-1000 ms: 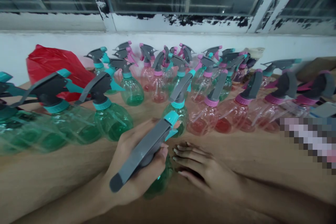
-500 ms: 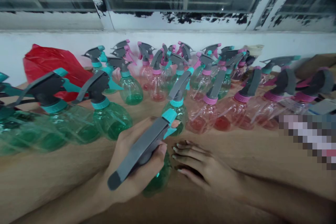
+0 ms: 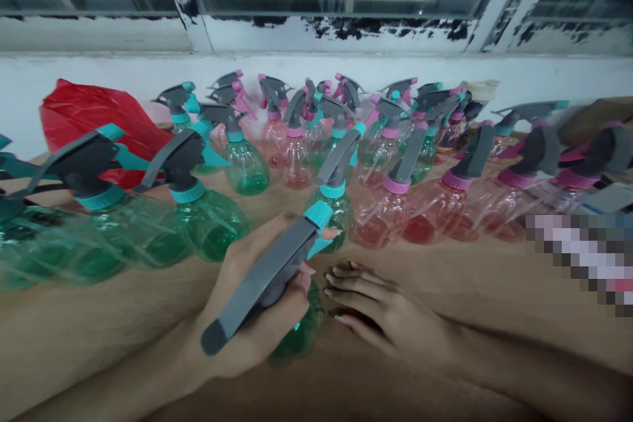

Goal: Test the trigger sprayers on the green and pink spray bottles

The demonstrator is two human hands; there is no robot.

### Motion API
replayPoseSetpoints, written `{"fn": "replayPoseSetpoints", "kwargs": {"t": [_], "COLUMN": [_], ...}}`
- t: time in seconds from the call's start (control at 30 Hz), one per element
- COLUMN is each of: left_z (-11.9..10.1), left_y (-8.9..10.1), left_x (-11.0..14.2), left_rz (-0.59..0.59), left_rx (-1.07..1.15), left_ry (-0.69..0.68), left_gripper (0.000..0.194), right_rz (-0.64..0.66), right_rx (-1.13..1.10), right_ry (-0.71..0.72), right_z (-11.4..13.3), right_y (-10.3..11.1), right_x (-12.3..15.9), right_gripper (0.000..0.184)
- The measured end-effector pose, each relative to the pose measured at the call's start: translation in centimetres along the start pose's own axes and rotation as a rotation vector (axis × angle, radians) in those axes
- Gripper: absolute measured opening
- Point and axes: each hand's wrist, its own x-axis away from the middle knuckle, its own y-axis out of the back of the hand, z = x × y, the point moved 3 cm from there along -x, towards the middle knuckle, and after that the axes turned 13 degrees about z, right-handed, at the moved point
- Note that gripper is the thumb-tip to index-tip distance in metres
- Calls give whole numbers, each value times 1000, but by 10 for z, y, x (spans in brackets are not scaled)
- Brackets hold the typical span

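My left hand (image 3: 252, 303) is wrapped round the neck of a green spray bottle (image 3: 299, 336) with a grey spray head and turquoise nozzle and trigger. A fingertip lies by the trigger. The fingers and spray head hide the bottle's collar and much of its body. To the right of that bottle, my right hand (image 3: 380, 306) rests palm down on the wooden table, fingers stretched out, holding nothing. Just beyond both hands stands another green spray bottle (image 3: 341, 217) with a turquoise collar.
Several pink spray bottles (image 3: 380, 217) line up at the right, several green spray bottles (image 3: 212, 224) at the left. More of both colours stand behind, near the white wall (image 3: 123, 66). A red plastic bag (image 3: 99, 112) lies back left on the wooden table (image 3: 445, 290).
Almost nothing differs. The view has shifted very slightly; both hands and the held spray bottle keep their places.
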Motion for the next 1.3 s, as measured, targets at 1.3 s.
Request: {"fn": "replayPoseSetpoints", "kwargs": {"t": [1.3], "left_z": [-8], "left_y": [3], "left_x": [-1], "left_rz": [13], "left_rx": [-40], "left_ry": [2], "left_gripper": [22], "right_rz": [0], "right_rx": [-13], "right_ry": [15], "right_z": [-1], "right_y": [0], "right_x": [0], "right_gripper": [32]}}
